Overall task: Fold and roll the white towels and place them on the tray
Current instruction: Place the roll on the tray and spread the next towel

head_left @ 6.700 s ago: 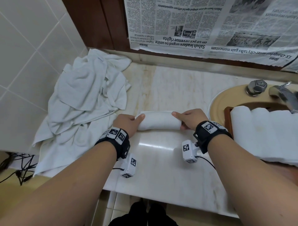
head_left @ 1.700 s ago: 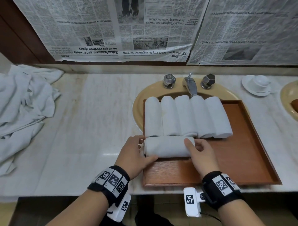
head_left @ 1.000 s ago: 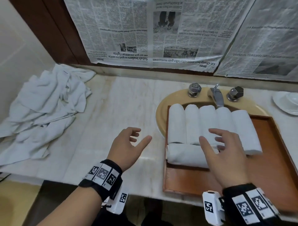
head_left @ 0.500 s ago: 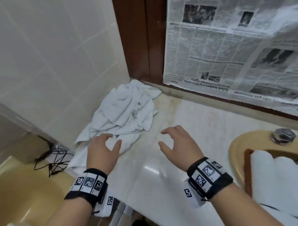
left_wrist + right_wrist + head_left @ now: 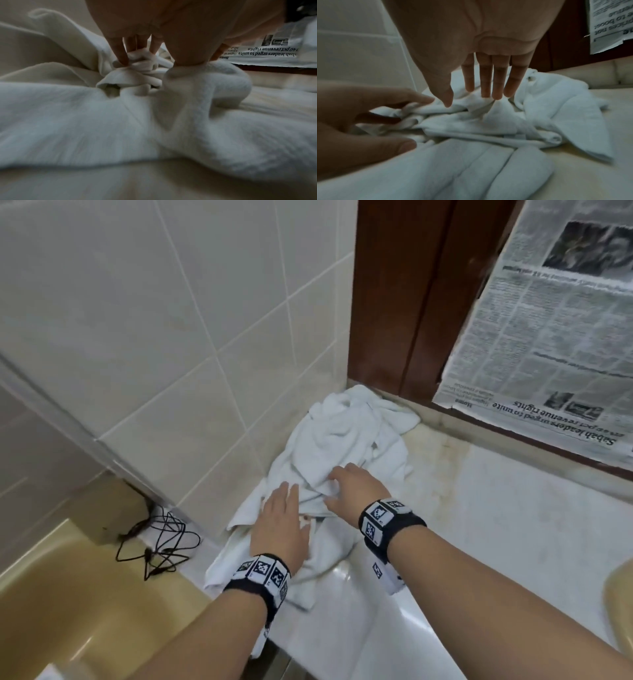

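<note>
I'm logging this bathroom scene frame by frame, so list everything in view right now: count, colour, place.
pile of towels: one heap, number unclear, white, crumpled in the counter's far left corner against the tiles
counter: one, pale marble, along the wall
sink rim: one edge, tan, at the right border
newspaper: sheets, black on grey, taped up above the counter
wood frame: one, dark brown, left of the newspaper
wall tiles: many, off-white, on the left
cables: one tangle, black, on the ledge below the tiles
tub: one, yellow, lower left
wristbands: two, black with coded tags
left hand: fingers gathering a towel fold
right hand: fingertips on the pile
</note>
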`<state>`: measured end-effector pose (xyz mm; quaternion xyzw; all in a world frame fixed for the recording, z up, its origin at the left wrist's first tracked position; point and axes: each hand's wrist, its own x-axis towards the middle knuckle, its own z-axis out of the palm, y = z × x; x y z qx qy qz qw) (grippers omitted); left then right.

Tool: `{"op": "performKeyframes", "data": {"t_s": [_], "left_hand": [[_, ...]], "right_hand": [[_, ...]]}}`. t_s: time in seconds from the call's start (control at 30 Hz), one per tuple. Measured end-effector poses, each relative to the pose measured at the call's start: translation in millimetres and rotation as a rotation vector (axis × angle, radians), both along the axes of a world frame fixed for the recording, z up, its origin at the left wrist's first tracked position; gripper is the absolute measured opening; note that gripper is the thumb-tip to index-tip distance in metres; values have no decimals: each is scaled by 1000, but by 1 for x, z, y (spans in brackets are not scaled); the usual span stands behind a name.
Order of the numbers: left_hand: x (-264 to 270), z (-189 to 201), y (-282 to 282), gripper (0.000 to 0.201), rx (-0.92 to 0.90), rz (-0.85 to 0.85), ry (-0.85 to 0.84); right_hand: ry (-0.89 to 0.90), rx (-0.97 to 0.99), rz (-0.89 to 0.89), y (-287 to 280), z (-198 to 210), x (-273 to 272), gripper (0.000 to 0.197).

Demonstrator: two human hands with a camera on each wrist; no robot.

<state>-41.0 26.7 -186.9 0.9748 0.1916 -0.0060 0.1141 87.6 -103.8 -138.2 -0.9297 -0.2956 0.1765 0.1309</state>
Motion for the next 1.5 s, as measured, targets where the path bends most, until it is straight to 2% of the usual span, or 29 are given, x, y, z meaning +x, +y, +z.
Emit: {"op": "performKeyframes", "data": {"t_s": [0.1,0.2,0.33,0.4,0.5,0.63,0.73,0.8,0.9,0.93,1.03,1.13,1.2,1.37,1.5], "left_hand": [[-3,-5,5,76,6,-30,-17],[0,-9,11,76,-12,-38,-21],[-1,-8,12,79,-74,3,-34],[-2,-1,8,77,-155,45,-83],[4,28,0,80,-256,88,-247],[33,93,-9,95,-283,122,-471],[68,151,-21,98,-280,77,-480],[89,182,-34,81,-278,-20,-469],[95,212,-64,32,-454,-131,-566],[90,218,-76,26,-587,-113,-604],[55,232,-109,29,-907,-87,-759],[15,239,-132,46,-953,-238,-956],[-8,247,-142,51,-1033,-268,-1005],[-74,291,-154,32,-925,-265,-1047],[-119,311,-148,22,-727,-294,-1006]], "right_hand": [[-69,-22,-42,15,-16,1,42],[-111,-19,-41,20,-26,6,27],[-57,45,-94,17,-2,16,20],[-88,134,-158,9,28,21,17],[-186,319,-227,-6,89,26,10],[-350,477,-226,-32,181,28,7],[-489,560,-205,-55,247,16,10],[-581,620,-193,-73,288,3,12],[-712,716,-187,-108,341,-21,10],[-749,741,-191,-122,356,-30,9],[-843,814,-203,-168,390,-58,7],[-854,854,-238,-211,402,-84,6],[-844,860,-257,-236,403,-99,3],[-713,922,-365,-287,384,-120,14],[-527,1025,-421,-304,340,-138,16]]}}
